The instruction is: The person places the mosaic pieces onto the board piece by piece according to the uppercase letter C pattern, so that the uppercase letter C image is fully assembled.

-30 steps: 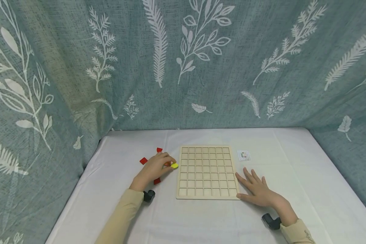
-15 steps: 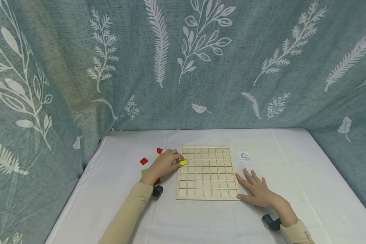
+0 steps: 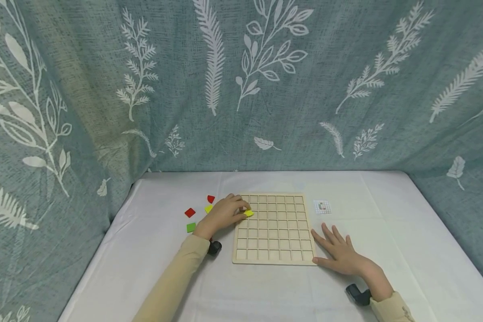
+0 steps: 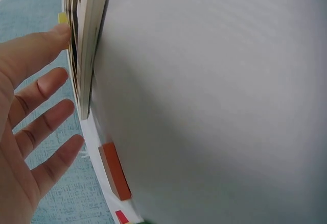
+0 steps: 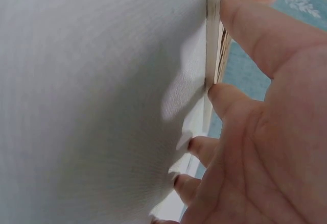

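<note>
A wooden grid board [image 3: 271, 228] lies flat on the white table. My left hand [image 3: 225, 212] reaches over its left edge and pinches a yellow tile [image 3: 248, 213] at its fingertips, above a cell in the board's left columns near the far end. In the left wrist view the tile [image 4: 62, 18] sits at the tip of the topmost finger beside the board's edge [image 4: 89, 40], and the other fingers [image 4: 51, 83] are spread. My right hand [image 3: 340, 252] lies flat on the cloth, its thumb against the board's right edge [image 5: 213, 40].
Loose tiles lie left of the board: a red tile [image 3: 190, 212], a second red tile [image 3: 211, 199], a yellow tile [image 3: 208, 209] and a green tile [image 3: 191, 227]. A small pattern card [image 3: 322, 206] sits right of the board. Leaf-print curtains enclose the table.
My left hand has carried the yellow tile rightward from the table onto the board, uncovering the green and yellow tiles behind it. The right hand has stayed put.
</note>
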Demonstrator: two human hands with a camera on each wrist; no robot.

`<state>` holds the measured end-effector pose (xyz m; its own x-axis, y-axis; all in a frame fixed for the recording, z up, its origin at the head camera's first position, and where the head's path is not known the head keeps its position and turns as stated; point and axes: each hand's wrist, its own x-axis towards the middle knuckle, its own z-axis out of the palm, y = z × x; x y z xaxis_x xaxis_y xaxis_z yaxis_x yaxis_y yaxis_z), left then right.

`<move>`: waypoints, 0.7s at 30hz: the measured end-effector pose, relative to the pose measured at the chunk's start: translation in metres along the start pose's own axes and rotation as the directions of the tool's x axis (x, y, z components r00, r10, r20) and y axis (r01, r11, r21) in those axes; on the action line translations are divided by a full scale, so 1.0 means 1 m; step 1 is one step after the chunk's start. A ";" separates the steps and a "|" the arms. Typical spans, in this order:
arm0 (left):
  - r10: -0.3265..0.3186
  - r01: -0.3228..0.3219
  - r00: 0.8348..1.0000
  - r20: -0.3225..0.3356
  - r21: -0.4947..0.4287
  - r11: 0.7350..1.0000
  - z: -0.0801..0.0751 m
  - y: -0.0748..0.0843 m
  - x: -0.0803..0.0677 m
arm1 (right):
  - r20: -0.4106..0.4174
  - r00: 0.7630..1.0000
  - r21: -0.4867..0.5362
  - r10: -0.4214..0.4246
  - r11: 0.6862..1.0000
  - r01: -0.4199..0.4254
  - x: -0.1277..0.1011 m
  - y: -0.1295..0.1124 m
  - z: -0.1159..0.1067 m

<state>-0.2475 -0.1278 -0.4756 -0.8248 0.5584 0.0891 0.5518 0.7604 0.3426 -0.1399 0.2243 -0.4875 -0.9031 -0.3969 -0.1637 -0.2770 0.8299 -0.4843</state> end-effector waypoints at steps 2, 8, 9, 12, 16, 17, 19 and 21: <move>0.001 -0.001 1.000 0.004 -0.014 1.000 0.000 0.001 0.002 | -0.002 1.000 -0.001 -0.002 1.000 0.002 0.000 0.000 0.000; 0.004 -0.004 1.000 0.008 -0.023 1.000 0.003 0.002 0.010 | -0.005 1.000 0.001 -0.007 1.000 0.007 -0.001 0.000 0.000; 0.003 -0.003 1.000 0.010 -0.024 1.000 0.003 0.002 0.011 | -0.006 1.000 0.006 -0.009 1.000 0.009 -0.001 0.000 0.000; 0.011 -0.011 1.000 0.013 -0.043 0.999 0.003 0.002 0.013 | -0.008 1.000 0.021 -0.013 1.000 0.013 -0.001 0.000 0.000; 0.031 -0.030 0.999 0.016 -0.083 0.996 0.003 0.002 0.016 | -0.007 1.000 0.028 -0.018 0.999 0.018 -0.002 0.000 0.001; 0.035 -0.033 0.999 0.018 -0.089 0.996 0.004 0.002 0.017 | -0.006 1.000 0.029 -0.020 0.999 0.020 -0.002 0.000 0.001; 0.038 -0.035 0.999 0.026 -0.084 0.996 0.004 0.003 0.019 | -0.005 1.000 0.032 -0.022 0.999 0.022 -0.003 0.000 0.001; 0.043 -0.041 0.999 0.029 -0.068 0.997 0.006 0.003 0.021 | -0.004 1.000 0.036 -0.023 0.999 0.023 -0.003 0.000 0.001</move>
<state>-0.2626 -0.1121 -0.4782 -0.7964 0.5999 0.0768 0.5754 0.7126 0.4014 -0.1368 0.2253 -0.4876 -0.8978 -0.4144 -0.1492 -0.2859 0.8060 -0.5182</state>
